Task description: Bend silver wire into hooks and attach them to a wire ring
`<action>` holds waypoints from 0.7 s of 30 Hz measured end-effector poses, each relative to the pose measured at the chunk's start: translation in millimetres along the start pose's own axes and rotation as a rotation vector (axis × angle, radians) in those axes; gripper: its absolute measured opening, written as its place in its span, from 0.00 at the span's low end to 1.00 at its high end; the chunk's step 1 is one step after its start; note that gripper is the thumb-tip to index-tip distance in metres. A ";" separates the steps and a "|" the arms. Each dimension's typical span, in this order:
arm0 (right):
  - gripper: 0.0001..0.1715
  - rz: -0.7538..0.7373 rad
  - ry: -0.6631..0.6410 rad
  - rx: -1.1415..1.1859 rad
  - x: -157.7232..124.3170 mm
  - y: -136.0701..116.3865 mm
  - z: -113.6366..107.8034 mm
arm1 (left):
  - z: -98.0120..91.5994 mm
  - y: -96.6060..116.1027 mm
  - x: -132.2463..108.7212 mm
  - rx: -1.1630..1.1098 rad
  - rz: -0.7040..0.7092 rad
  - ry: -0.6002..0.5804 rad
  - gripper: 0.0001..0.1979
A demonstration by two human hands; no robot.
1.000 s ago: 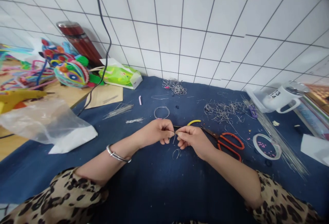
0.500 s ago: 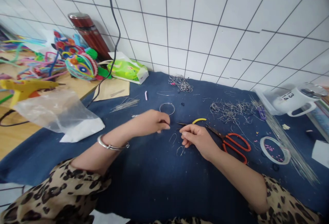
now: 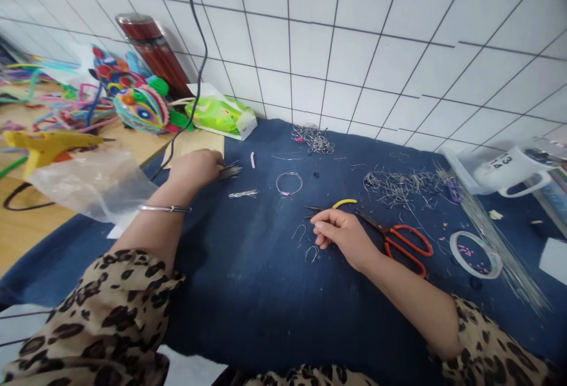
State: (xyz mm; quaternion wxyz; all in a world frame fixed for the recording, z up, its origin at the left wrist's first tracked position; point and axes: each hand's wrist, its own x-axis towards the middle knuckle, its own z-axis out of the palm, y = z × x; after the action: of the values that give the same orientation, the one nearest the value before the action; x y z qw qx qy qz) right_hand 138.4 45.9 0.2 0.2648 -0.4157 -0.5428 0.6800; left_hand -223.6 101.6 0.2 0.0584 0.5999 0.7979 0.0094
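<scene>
At the left, my left hand (image 3: 197,169) lies over the pile of short straight wires (image 3: 231,170) by the beige paper (image 3: 208,140). Its fingers are mostly hidden behind the back of the hand, so their grip does not show. My right hand (image 3: 340,234) is near the middle with thumb and forefinger pinched; anything between them is too small to make out. Just beyond it are yellow-handled pliers (image 3: 344,203), partly covered. Bent U-shaped wires (image 3: 312,252) lie to its left, and a wire ring (image 3: 289,183) lies farther back.
Red-handled scissors (image 3: 410,244) lie right of my right hand. Around are a round dish of pink bits (image 3: 476,255), long wires (image 3: 505,250), tangled wire (image 3: 398,188), a white mug (image 3: 509,170), a yellow glue gun (image 3: 48,145), a plastic bag (image 3: 93,185) and a hanging black cord (image 3: 204,49).
My left hand has moved left and away from me, from beside the wire ring to the pile of straight wires. My right hand stays nearly in place, still pinched.
</scene>
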 end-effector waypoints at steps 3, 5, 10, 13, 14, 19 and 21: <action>0.10 0.008 0.000 -0.006 -0.3 -1.5 0.3 | 0.0 3.9 -0.5 0.139 -0.029 0.019 0.12; 0.10 0.007 0.005 -0.025 -0.6 -2.1 0.8 | -1.7 7.1 -3.4 0.148 -0.013 0.002 0.12; 0.09 -0.008 0.004 -0.077 0.5 -0.2 1.8 | -4.5 8.5 -6.1 0.149 -0.010 0.028 0.12; 0.10 -0.028 0.000 -0.106 1.0 1.7 1.8 | -7.8 3.0 -4.0 0.138 -0.006 0.035 0.12; 0.10 -0.036 -0.001 -0.113 0.8 2.2 1.7 | -9.5 0.7 -3.5 0.134 -0.006 0.038 0.11; 0.11 -0.038 -0.004 -0.131 -0.5 2.9 1.4 | -16.3 -8.3 -3.7 0.130 0.014 0.007 0.10; 0.11 -0.036 -0.003 -0.131 -0.7 2.7 1.7 | -16.3 -8.5 -3.8 0.134 0.024 -0.016 0.09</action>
State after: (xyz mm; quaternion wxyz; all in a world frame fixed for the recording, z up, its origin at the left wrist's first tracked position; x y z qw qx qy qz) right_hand 137.5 43.7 -2.1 0.2483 -0.4216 -0.5939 0.6386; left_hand -232.4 96.5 15.9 0.0243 0.6120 0.7890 -0.0482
